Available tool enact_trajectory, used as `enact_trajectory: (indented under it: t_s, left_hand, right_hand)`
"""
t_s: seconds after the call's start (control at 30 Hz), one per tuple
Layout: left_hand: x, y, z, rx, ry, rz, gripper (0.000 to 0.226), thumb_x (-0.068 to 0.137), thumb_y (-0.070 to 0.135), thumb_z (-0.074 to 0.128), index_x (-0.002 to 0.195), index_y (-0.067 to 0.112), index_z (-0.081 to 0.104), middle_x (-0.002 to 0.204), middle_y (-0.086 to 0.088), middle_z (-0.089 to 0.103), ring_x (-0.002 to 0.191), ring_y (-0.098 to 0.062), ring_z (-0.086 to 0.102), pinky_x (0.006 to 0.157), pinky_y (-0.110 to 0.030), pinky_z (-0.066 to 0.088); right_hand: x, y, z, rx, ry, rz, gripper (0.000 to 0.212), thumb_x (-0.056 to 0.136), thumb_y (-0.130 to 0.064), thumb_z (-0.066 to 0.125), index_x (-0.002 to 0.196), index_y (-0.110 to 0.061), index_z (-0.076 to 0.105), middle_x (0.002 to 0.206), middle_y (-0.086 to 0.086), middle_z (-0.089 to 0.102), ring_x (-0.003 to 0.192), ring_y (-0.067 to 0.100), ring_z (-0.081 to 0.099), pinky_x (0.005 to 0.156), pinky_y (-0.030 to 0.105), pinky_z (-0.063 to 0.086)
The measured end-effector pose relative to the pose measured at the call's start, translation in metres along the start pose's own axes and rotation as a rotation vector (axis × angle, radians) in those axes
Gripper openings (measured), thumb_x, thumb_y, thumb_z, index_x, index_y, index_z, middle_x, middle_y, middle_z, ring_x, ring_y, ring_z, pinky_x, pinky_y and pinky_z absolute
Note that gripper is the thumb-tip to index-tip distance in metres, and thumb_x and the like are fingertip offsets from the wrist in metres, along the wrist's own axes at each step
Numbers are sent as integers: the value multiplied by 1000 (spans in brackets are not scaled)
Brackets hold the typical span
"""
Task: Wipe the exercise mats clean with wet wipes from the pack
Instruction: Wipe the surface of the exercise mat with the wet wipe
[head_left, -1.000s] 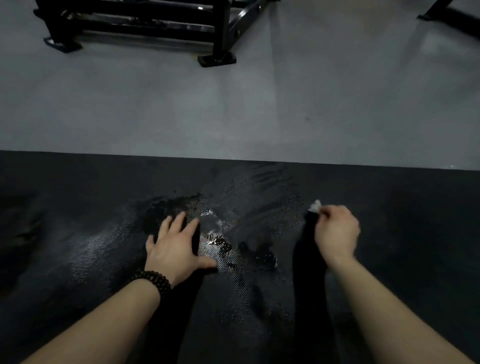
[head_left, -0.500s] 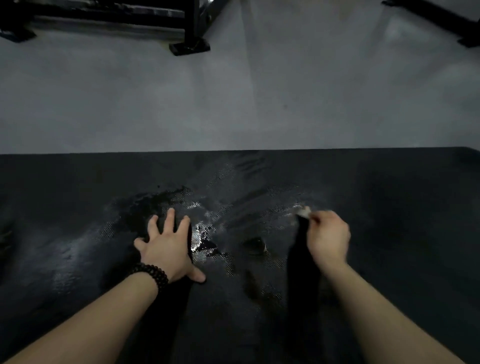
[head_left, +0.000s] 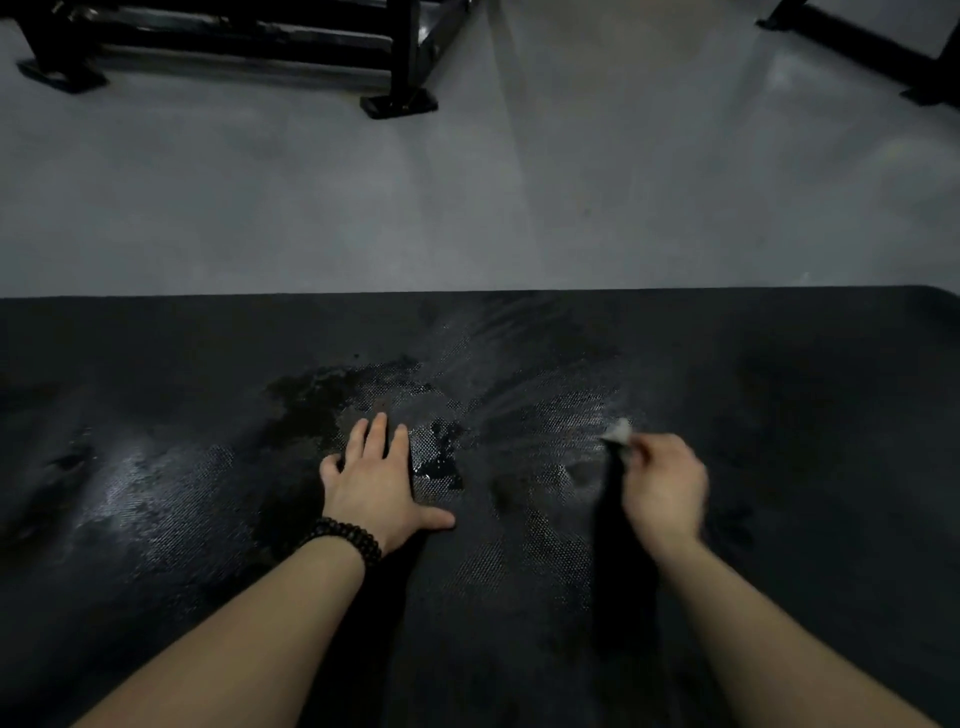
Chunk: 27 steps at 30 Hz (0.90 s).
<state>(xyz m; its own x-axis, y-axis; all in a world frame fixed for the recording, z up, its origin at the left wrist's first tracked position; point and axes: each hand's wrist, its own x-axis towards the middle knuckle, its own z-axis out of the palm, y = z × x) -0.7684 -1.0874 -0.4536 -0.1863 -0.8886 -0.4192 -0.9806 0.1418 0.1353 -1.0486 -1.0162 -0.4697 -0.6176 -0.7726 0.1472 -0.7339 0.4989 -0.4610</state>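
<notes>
Grey floor (head_left: 467, 208) fills the upper half; a black metal rack (head_left: 400, 57) stands on it top left, and another dark frame (head_left: 883, 47) crosses the top right corner.

Black exercise mat (head_left: 779, 415) spans the whole lower half, its far edge straight across mid-frame and its far right corner rounded. The middle carries a wet sheen (head_left: 519, 410) with darker pooled patches near the left fingers.

Left hand (head_left: 376, 480) lies flat on the mat, fingers straight and spread, thumb out to the right, apparently as a brace. A dark bead bracelet (head_left: 345, 538) sits at the wrist.

Right hand (head_left: 662, 486) is curled around a bunched white wet wipe (head_left: 619, 432), only a tuft of which shows past the knuckles. The hand is motion-blurred and low to the mat; actual contact cannot be confirmed.

Change over the last second: the view drifts slightly, the left hand stays planted on the same damp spot, and the right hand shifts only a little around the right edge of the sheen, so it reads as short scrubbing strokes. The damp area looks much the same.

Judgement: wiping is mid-way on this mat. The dry-looking left and right stretches remain. The pack is not in view.
</notes>
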Motion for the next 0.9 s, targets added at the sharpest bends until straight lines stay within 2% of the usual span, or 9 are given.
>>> enact_trajectory:
  t_s: [0.1,0.2,0.27,0.37,0.5,0.6,0.67,0.8,0.9]
  left_hand:
    - [-6,1,-1,8,-6,15,133,64,81,73,163,24,6,171,1,-7,157,-21,-7,124,-54,14]
    - [-6,-5,-5,34,-56,43,140,59,79,79,163,25,2,171,4,-11,157,-17,-9,123,-53,12]
    - [-5,-12,-10,36,-48,68,137,61,75,79,163,24,4,171,7,-8,157,-13,-5,122,-52,13]
    - [-6,-18,-13,30,-27,85,131,66,71,79,164,23,6,171,8,-4,157,-11,-2,124,-50,11]
    - [-17,-16,-8,3,-69,95,139,62,74,81,163,24,1,171,8,-8,156,-13,-9,124,-50,4]
    - [-27,-13,1,21,-75,110,138,64,75,79,163,25,-2,170,7,-14,156,-16,-13,125,-52,3]
    - [-28,-11,4,20,-75,114,137,64,73,80,163,26,-1,170,6,-15,156,-17,-15,126,-52,3]
    - [-24,-10,3,37,-66,154,138,61,71,83,163,28,0,170,4,-13,156,-17,-14,125,-53,4]
    - [-20,-9,3,40,-76,208,137,61,71,83,163,30,-1,170,4,-12,156,-17,-14,125,-54,2]
  right_hand:
    - [-14,-8,5,-75,42,97,19,88,-7,58,93,-11,76,87,13,68,79,36,63,68,35,48]
    - [-65,-79,48,21,-55,-205,22,71,-9,58,82,-19,74,65,4,60,57,28,58,47,28,41]
    - [-93,-121,62,82,-167,-414,20,64,-15,63,81,-22,72,67,0,60,58,23,56,47,25,40]
    - [-94,-129,60,102,-320,-620,14,76,-16,61,81,-19,73,72,3,63,67,26,60,55,27,48]
    - [-32,-54,26,-69,-19,-207,16,89,-16,62,78,-12,73,77,7,64,75,32,60,63,36,48]
    - [-10,-3,-11,-149,5,72,17,90,-13,58,91,-11,75,88,11,67,81,36,61,70,37,48]
    - [-32,-16,-4,-146,-15,106,22,89,-12,56,97,-18,75,91,10,69,81,35,64,70,35,51]
    - [-112,-94,44,40,-229,-308,32,67,-10,61,93,-24,73,73,1,64,66,26,61,55,29,48]
    - [-113,-91,41,84,-328,-474,18,73,-12,62,85,-19,75,79,2,68,74,25,63,65,30,52]
